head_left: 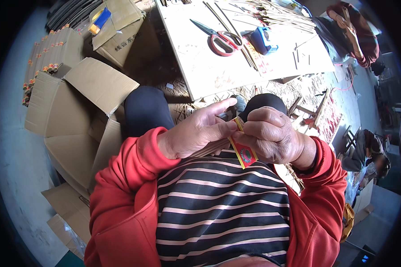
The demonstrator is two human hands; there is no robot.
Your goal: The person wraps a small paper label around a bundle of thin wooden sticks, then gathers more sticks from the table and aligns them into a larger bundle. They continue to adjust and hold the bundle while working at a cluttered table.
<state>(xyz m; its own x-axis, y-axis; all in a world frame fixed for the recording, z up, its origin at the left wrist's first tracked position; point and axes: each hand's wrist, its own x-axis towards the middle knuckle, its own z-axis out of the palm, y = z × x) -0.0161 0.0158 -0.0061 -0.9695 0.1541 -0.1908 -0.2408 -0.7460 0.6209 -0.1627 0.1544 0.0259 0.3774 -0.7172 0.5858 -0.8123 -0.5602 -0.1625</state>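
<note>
A narrow red paper label (pixel 246 153) with yellow edges and a green mark hangs between my hands, over my lap. My right hand (pixel 272 135) is closed, with its thumb and fingertips pinching the label's upper part. My left hand (pixel 198 127) has its thumb on the label's opposite edge, while its index finger stretches out past it. Beneath the left palm shows part of a bundle of thin light-brown sticks (pixel 211 147); the left hand's lower fingers are hidden, so I cannot tell whether they grip it.
On the white table (pixel 196 71) ahead lie red-handled scissors (pixel 225 42), a blue tape dispenser (pixel 263 41) and loose sticks (pixel 289 20). An open cardboard box (pixel 71 133) stands left, near stacked wrapped bundles (pixel 53 53). Another person (pixel 358 35) sits at the far right.
</note>
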